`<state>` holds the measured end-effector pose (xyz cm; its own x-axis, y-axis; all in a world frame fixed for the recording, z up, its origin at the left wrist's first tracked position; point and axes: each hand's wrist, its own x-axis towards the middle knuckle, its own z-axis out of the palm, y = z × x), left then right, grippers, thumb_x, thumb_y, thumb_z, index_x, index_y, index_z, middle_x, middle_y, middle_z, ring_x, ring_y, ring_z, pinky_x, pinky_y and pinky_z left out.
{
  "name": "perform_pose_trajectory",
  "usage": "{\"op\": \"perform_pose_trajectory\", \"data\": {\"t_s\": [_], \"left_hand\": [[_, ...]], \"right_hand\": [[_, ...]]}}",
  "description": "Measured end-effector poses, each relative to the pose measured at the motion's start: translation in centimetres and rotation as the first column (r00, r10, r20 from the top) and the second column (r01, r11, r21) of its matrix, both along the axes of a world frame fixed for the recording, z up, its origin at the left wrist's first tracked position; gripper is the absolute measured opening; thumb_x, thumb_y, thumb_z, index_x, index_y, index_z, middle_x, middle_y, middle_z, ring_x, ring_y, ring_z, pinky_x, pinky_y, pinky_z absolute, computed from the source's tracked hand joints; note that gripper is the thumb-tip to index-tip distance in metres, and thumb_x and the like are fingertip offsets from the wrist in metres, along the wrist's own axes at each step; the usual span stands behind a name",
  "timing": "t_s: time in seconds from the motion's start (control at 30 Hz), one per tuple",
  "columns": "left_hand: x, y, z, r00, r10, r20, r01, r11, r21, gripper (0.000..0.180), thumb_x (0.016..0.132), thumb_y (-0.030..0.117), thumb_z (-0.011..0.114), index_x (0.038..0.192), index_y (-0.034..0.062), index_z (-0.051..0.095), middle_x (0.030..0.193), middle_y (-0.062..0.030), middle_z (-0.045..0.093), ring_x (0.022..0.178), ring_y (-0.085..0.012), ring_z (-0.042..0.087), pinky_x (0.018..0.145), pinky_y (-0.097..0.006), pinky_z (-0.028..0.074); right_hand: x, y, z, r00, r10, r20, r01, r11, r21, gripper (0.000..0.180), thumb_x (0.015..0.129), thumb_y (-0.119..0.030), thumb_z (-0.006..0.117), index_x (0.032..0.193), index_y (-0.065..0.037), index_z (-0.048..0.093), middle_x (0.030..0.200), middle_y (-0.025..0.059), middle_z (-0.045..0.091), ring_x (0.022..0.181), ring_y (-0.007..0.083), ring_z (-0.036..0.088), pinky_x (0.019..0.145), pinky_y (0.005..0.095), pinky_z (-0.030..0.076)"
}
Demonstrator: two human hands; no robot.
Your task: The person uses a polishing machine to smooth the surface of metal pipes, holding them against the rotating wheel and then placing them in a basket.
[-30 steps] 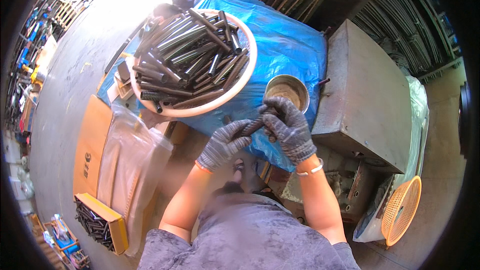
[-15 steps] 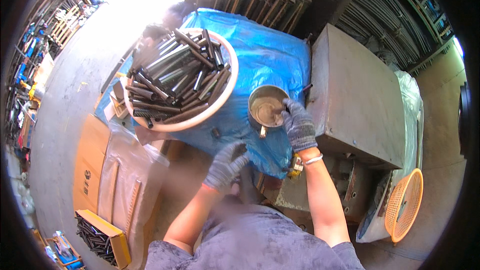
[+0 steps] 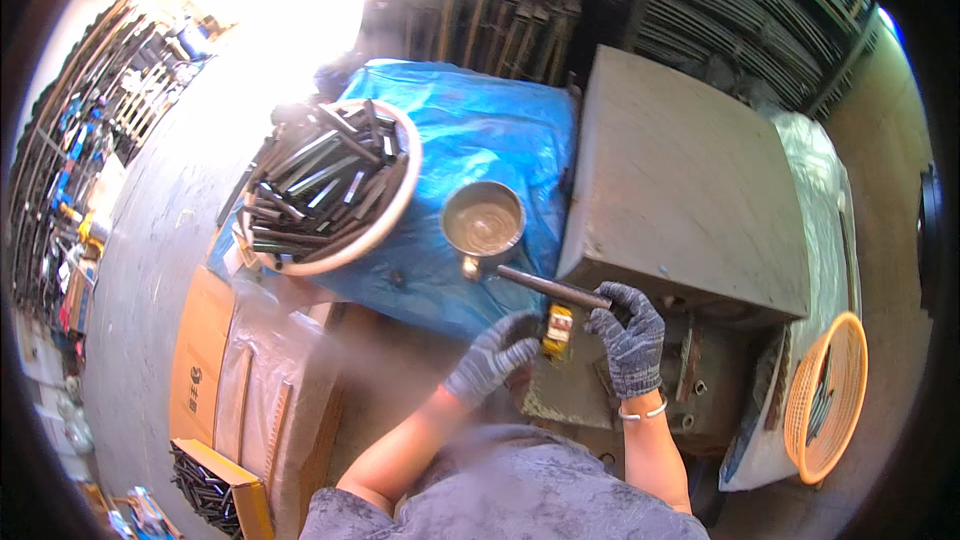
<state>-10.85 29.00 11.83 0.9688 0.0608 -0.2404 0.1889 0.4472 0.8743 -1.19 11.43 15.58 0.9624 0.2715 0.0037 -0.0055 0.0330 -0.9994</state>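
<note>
My right hand (image 3: pixel 632 338), in a grey knit glove, pinches one end of a short dark metal tube (image 3: pixel 553 287). The tube slants up and left, its far end near the rim of a metal mug (image 3: pixel 484 186) on the blue sheet. Greyish-brown stuff fills the mug's inside, and its handle points toward me. My left hand (image 3: pixel 493 356), gloved alike, is just below the tube with nothing in it, its thumb and fingers apart. Many similar dark tubes (image 3: pixel 325 175) lie heaped in a round pale basin (image 3: pixel 412 165) at the left.
A blue plastic sheet (image 3: pixel 480 120) covers the work surface. At the right stands a big grey metal box (image 3: pixel 690 180), with a yellow item (image 3: pixel 557 330) near its lower front. An orange mesh basket (image 3: pixel 850 390) is farther right. Small dark parts fill a carton (image 3: pixel 250 505) at the lower left.
My right hand has moved from the mug's rim toward me and now has a tube in it. My left hand has shifted right, nearer the tube. The view has turned somewhat.
</note>
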Motion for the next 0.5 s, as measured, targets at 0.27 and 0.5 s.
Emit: {"op": "perform_pose_trajectory", "data": {"t_s": [0.27,0.5], "left_hand": [[5.9,-12.7,0.1,0.963,-0.258,0.076,0.268,0.893,-0.361,0.034,0.091,0.015,0.060,0.122,0.0033,0.052,0.116,-0.0100,0.059,0.105,-0.0200,0.058,0.093,-0.036,0.047],[7.3,-22.7,-1.4,0.778,-0.627,-0.047,0.592,0.707,0.387,0.043,0.090,0.021,0.063,0.125,0.0000,0.050,0.116,-0.0135,0.059,0.103,-0.0198,0.058,0.091,-0.032,0.046]], "right_hand": [[-5.5,-14.0,0.3,0.960,-0.084,0.266,0.196,0.881,-0.430,0.033,0.072,0.000,0.074,0.103,-0.001,0.063,0.089,0.0109,0.064,0.079,0.0204,0.064,0.072,0.0306,0.051],[-9.9,-23.9,-4.1,0.947,-0.294,0.132,0.314,0.746,-0.587,0.033,0.072,-0.007,0.076,0.102,0.001,0.062,0.089,0.0160,0.066,0.078,0.0263,0.066,0.071,0.0333,0.052]]}}
